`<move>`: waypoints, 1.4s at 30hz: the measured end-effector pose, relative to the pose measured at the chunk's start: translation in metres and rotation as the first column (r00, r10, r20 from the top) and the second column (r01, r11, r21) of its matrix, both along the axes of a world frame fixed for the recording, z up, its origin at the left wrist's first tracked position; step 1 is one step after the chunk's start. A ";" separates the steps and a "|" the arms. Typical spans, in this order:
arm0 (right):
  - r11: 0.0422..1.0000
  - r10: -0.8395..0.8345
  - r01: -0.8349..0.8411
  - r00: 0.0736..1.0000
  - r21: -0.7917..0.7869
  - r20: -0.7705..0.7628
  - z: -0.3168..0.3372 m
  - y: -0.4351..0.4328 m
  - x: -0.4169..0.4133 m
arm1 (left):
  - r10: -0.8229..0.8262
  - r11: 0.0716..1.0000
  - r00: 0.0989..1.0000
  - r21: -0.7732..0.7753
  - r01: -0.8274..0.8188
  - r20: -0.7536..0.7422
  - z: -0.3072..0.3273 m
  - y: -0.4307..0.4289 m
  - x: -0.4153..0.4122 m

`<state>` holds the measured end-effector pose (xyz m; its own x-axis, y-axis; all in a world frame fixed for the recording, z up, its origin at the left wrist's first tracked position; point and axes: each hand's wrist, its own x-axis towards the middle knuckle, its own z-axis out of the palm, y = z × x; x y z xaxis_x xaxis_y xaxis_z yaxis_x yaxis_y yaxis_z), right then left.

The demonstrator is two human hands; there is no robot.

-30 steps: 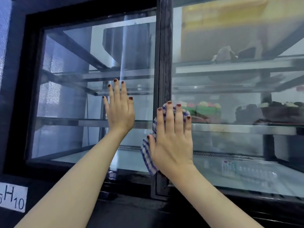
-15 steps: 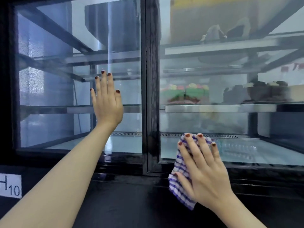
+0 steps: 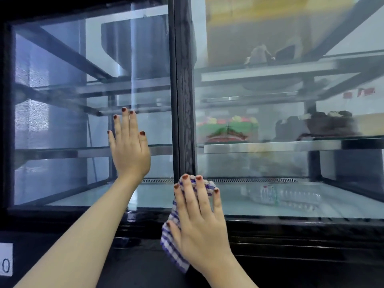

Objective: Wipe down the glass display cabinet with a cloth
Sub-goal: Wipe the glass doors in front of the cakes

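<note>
Glass display cabinet (image 3: 185, 100), black-framed, two panes, one green cake (image 3: 227, 126) on a shelf; left hand (image 3: 131, 150) flat on the glass, right hand (image 3: 199, 221) flat-fingered, pressing one checked cloth (image 3: 169, 244).

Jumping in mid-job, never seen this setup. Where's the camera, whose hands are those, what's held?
No machine here: one camera worn on a person's head looks at their two bare hands. The left hand lies flat on the left pane of the glass display cabinet. The right hand presses a blue-checked cloth against the cabinet low down, beside the dark centre post. Inside, a cake sits on a shelf and a plastic bottle lies on the bottom.
</note>
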<state>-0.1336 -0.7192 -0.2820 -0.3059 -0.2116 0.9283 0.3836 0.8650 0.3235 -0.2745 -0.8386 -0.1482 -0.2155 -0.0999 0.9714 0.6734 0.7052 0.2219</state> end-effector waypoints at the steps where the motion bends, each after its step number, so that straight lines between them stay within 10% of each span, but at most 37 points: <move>1: 1.000 0.002 -0.002 1.000 -0.025 0.007 0.003 -0.001 0.000 | 0.000 1.000 1.000 0.000 0.000 0.003 0.000 0.000 0.000; 16: 0.986 0.111 -0.122 0.989 -0.118 -0.096 0.251 0.007 -0.004 | -0.013 1.000 1.000 0.003 0.013 -0.004 -0.001 0.000 -0.001; 27: 0.988 0.109 -0.112 0.993 0.103 0.038 0.155 0.030 0.022 | -0.018 1.000 1.000 0.013 0.018 0.003 -0.001 -0.001 -0.001; 42: 0.993 0.120 -0.120 0.989 0.007 -0.090 0.288 0.091 0.052 | -0.288 0.936 0.954 0.190 0.298 -0.080 0.043 0.013 0.058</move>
